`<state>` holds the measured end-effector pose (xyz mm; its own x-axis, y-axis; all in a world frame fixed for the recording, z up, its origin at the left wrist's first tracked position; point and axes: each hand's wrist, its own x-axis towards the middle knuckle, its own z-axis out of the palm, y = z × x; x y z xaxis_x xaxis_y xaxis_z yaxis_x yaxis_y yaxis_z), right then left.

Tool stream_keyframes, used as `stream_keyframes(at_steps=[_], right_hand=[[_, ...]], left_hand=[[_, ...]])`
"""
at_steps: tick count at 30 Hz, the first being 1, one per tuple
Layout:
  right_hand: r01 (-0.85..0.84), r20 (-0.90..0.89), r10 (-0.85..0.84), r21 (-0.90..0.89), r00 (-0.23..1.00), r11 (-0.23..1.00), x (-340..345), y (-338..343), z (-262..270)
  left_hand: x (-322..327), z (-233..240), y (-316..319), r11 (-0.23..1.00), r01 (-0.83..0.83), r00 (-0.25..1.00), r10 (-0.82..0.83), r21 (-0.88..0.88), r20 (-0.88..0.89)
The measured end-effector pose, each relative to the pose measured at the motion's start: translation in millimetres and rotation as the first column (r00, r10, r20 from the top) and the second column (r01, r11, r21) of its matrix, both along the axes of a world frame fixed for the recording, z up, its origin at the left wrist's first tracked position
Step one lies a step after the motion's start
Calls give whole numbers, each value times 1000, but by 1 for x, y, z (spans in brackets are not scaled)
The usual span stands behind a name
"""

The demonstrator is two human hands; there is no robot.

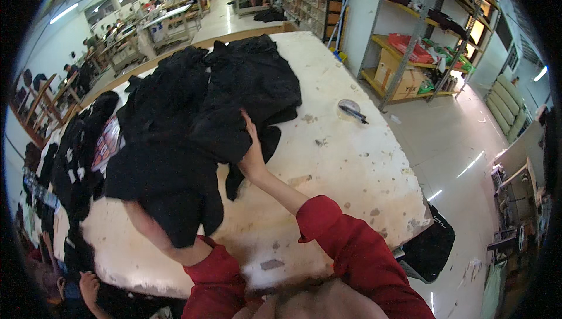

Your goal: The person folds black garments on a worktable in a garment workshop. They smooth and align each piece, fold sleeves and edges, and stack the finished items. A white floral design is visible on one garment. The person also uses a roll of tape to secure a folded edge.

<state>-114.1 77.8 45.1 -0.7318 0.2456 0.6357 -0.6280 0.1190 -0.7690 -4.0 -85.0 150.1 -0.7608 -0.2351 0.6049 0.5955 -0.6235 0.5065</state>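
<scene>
A heap of black cloth garments (162,112) covers the far left part of a white, stained worktable (342,174). My left hand (142,224) reaches under the near black piece, which drapes over the wrist; its fingers are hidden by the cloth. My right hand (251,143) lies against the right side of the same pile, with the fingers pointing away from me and partly against the cloth. Whether it grips the fabric cannot be told. Both arms wear red sleeves.
A tape roll (349,107) with a dark pen-like tool on it lies on the table's right side. More black garments (74,161) and a printed colourful sheet (106,145) are at left. Another person's hand (90,286) is at lower left. Metal shelving (406,51) stands beyond the table.
</scene>
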Motion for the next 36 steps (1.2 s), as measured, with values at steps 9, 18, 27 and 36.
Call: stream_keyframes(at_steps=[9,18,27,36], right_hand=[[279,-420,-153,259,894,925,42,62,92],[-507,471,242,590,848,629,71,90,61],[-764,684,373,447,627,465,193,64,-25],[-416,395,134,829,909,374,215,-73,-76]], left_hand=[[135,-88,-162,403,-427,514,844,-809,150],[156,-132,-69,343,272,372,824,-899,427],[84,-100,-36,-553,-214,903,203,-805,-380],[4,-91,-53,815,526,571,-549,240,611]])
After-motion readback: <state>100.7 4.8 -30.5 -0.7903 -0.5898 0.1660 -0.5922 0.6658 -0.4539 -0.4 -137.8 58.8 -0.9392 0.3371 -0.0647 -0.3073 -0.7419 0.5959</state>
